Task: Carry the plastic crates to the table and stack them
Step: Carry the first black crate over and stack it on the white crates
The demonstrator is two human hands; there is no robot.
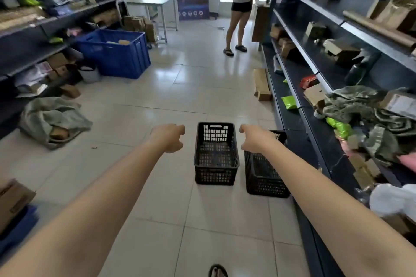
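Note:
Two black perforated plastic crates stand side by side on the tiled floor ahead of me. The left crate [216, 155] is fully in view and holds nothing. The right crate [264, 173] sits against the shelf base and is partly covered by my right forearm. My left hand [169, 138] hovers left of the left crate with its fingers curled loosely. My right hand [253, 139] hangs between the two crates, fingers curled, holding nothing. Neither hand touches a crate. A white table [155, 0] stands at the far end of the room.
Dark shelving full of parcels lines both sides of the aisle. A big blue crate [117, 51] and a grey sack [54, 119] lie on the left floor. A person [242, 7] stands near the doorway. Cardboard boxes [261, 84] sit by the right shelf.

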